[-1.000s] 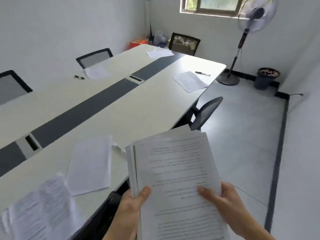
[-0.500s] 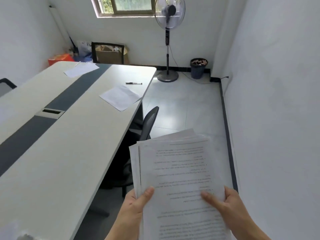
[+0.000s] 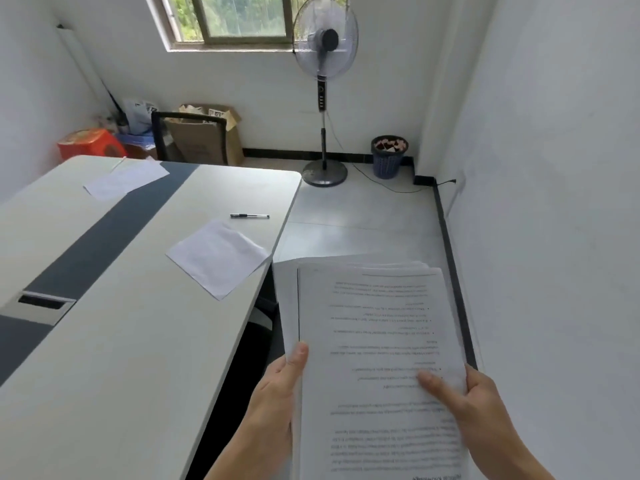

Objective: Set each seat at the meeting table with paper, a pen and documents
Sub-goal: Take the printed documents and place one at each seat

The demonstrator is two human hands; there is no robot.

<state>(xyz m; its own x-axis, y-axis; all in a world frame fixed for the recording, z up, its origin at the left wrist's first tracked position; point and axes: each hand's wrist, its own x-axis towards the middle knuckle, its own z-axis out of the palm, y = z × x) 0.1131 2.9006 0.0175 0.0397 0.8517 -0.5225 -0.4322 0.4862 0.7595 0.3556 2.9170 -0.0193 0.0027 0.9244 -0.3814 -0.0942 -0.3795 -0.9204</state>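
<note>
Both hands hold a stack of printed documents in front of me, to the right of the meeting table. My left hand grips the stack's left edge with the thumb on top. My right hand grips the right edge, thumb across the top page. On the table's near right corner lies a blank sheet of paper, with a black pen just beyond it. Another sheet of paper with a pale pen beside it lies at the table's far end.
A dark office chair is tucked under the table's right side, close to my left arm. A standing fan and a waste bin stand by the far wall. A chair with a cardboard box behind it sits at the table's head. The white wall is close on my right.
I have walked forward along the table's right side; the paper and pen at the far right seat are much nearer. Both hands keep the same grip on the stack.
</note>
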